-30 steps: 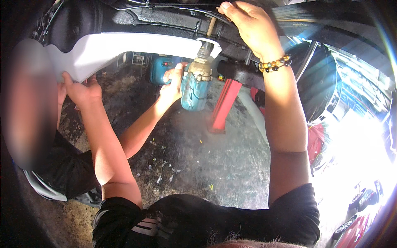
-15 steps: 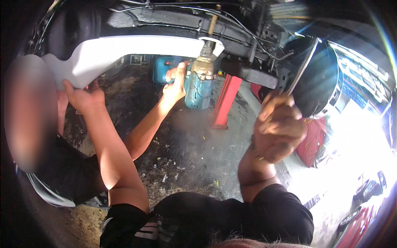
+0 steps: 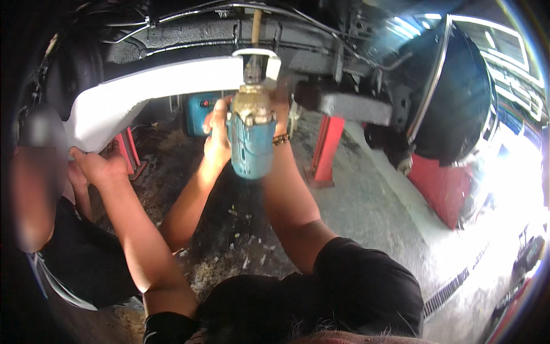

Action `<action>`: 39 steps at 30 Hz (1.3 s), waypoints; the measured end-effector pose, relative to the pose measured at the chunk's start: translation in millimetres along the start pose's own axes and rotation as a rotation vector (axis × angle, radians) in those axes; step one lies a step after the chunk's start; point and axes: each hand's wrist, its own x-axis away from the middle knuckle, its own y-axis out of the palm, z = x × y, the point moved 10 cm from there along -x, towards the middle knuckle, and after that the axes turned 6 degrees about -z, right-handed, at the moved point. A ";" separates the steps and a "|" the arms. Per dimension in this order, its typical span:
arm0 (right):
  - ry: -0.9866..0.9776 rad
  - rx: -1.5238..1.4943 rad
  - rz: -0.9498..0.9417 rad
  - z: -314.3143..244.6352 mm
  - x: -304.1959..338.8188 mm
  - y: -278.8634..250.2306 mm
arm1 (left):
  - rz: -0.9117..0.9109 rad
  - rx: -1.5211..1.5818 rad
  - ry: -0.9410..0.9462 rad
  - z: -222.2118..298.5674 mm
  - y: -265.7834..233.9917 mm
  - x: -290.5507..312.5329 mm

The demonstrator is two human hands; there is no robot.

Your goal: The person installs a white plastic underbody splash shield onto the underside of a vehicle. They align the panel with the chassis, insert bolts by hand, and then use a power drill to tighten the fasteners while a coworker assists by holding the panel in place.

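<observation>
A white curved bar lies beneath the vehicle's dark frame. My left hand grips the underside of its left end. A blue-and-brass impact wrench stands upright, its socket inside the looped right end of the bar, below a brown rod. A co-worker's hand holds the wrench from the left. My right hand, a beaded bracelet at its wrist, is raised behind the wrench's right side near the loop. Its fingers are blurred and mostly hidden.
The co-worker crouches close at my left. Red stands rise from the stained floor. A dark wheel and a thin metal bar are at the right. Another blue tool or case is behind the wrench.
My right hand has moved left, from beside the thin metal bar to behind the wrench. The view has shifted, and the wrench looks nearer. My left hand stays on the white bar.
</observation>
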 end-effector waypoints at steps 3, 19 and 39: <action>-0.087 0.282 0.073 29.1 -36.4 -64.4 | -0.014 -0.078 0.016 -5.7 -5.5 -14.8; -0.066 -0.163 -0.010 132.5 -35.4 8.6 | -0.043 -0.158 0.027 -13.2 -34.1 -34.6; -0.176 -0.456 -0.285 69.3 -34.3 85.4 | 0.004 -0.144 0.391 8.2 -25.8 -57.2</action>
